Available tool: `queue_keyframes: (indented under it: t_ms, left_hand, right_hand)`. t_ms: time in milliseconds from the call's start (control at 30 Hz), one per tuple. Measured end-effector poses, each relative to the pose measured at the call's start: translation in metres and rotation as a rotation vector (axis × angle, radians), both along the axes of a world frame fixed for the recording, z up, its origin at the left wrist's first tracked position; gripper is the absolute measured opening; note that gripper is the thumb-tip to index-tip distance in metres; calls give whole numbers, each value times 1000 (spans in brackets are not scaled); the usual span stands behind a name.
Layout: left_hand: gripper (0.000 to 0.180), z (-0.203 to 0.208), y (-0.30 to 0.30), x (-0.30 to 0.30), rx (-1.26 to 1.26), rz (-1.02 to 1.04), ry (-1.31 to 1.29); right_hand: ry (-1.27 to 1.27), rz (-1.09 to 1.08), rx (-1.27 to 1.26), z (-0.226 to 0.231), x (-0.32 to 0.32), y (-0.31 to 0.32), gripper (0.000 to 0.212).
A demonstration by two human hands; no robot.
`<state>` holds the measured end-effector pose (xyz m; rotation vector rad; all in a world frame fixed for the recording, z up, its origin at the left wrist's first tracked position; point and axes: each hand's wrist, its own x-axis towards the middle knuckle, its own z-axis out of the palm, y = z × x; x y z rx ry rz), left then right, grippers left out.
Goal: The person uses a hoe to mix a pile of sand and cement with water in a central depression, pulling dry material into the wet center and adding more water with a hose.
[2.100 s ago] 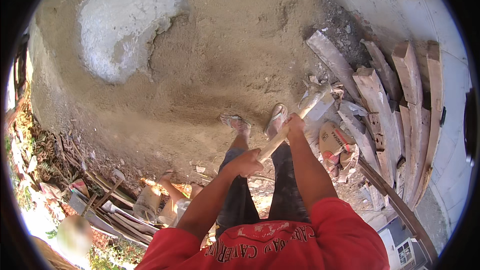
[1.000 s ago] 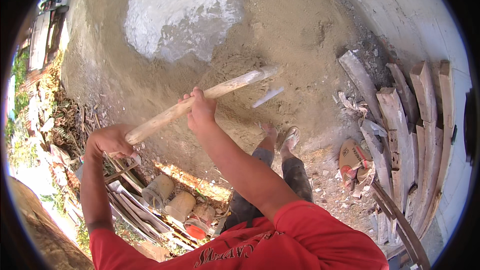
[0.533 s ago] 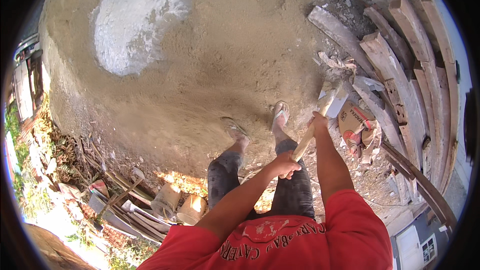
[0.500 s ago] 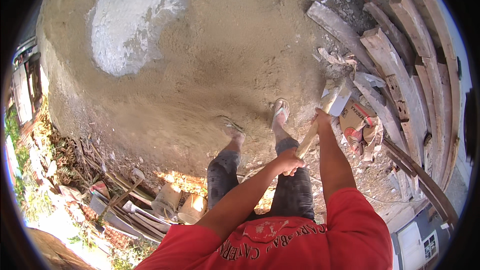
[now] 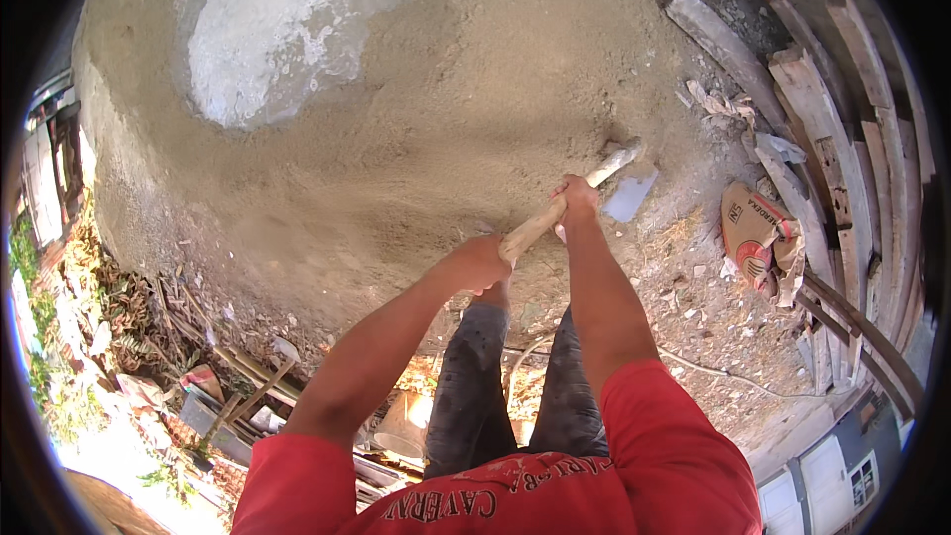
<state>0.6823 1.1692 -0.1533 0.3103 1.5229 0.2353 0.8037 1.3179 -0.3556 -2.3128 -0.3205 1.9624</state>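
Both hands grip the pale wooden handle (image 5: pixel 535 226) of a hoe, which slants from near my legs up to the right. My left hand (image 5: pixel 479 264) wraps the near end, in front of my shins. Further along, my right hand (image 5: pixel 578 198) is closed round the handle close to the head. The flat, light grey hoe blade (image 5: pixel 631 195) is at the right edge of the sandy mound (image 5: pixel 416 149); whether it touches the ground I cannot tell. A patch of whitish-grey powder or wet mix (image 5: pixel 287 30) lies on top of the mound.
Old wooden beams (image 5: pixel 822 129) are stacked along the right side. A torn brown paper sack (image 5: pixel 758 238) lies beside them. A thin hose or cable (image 5: pixel 728 374) crosses the ground. Dry leaves, sticks and a bucket (image 5: pixel 404 424) lie at the lower left.
Both hands have swung the hoe up and to the left, away from the paper sack toward the mound. My view has shifted, and the arms reach further forward.
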Motion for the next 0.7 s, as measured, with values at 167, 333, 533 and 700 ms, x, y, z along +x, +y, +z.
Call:
queue_keyframes:
  t_ms: [167, 333, 533, 700]
  left_hand:
    - [42, 90, -79, -100, 77, -53, 155]
    - [44, 236, -126, -180, -58, -96, 224]
    - [45, 372, -190, -252, -175, 12, 273]
    - [45, 403, -200, -227, -193, 81, 156]
  right_hand:
    - [136, -82, -31, 61, -121, -82, 12]
    - [264, -147, -60, 206, -210, -139, 8]
    - [604, -184, -148, 343, -277, -206, 11]
    - [773, -266, -183, 377, -248, -231, 13]
